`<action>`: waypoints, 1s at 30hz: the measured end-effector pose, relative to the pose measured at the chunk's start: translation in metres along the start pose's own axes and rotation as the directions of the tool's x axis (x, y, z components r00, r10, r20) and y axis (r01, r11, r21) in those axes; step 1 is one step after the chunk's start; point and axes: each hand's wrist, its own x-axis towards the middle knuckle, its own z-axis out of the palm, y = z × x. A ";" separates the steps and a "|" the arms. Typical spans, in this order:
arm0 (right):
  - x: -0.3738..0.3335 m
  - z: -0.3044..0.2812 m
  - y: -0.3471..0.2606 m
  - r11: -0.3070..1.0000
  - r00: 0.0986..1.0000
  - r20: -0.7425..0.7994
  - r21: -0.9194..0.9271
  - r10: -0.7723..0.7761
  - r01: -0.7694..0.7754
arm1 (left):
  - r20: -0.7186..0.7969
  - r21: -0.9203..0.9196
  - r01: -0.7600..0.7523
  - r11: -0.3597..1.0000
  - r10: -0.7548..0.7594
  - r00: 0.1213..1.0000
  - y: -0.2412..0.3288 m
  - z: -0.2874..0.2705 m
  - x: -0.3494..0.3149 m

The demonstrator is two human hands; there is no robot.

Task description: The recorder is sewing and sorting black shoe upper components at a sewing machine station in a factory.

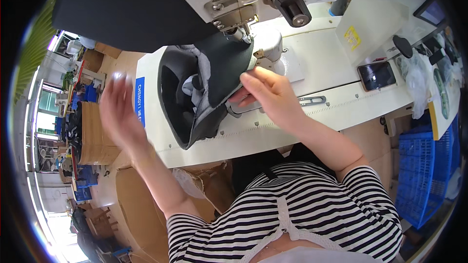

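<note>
A black fabric piece with a grey lining (217,75), shaped like an open pouch, lies on the white sewing machine table. Its upper edge is under the presser foot (245,36) of the sewing machine. My right hand (270,92) pinches the right edge of this fabric between thumb and fingers, just below the foot. Off the table's left edge, my left hand (122,114) is raised, apart from the fabric. Motion smears its fingers, and nothing shows clearly in them.
A large black flat panel (131,9) covers the upper left. On the table's right lies a phone (377,76) near clear plastic bags (417,87). A blue crate (419,175) stands at the right, and cardboard boxes (97,134) stand at the left. A carton (141,204) sits below the table.
</note>
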 end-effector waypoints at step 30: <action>-0.011 0.001 0.000 0.999 0.996 -0.083 -0.028 0.041 -0.043 | -0.125 0.078 0.294 0.953 -0.283 0.951 -0.005 0.027 -0.010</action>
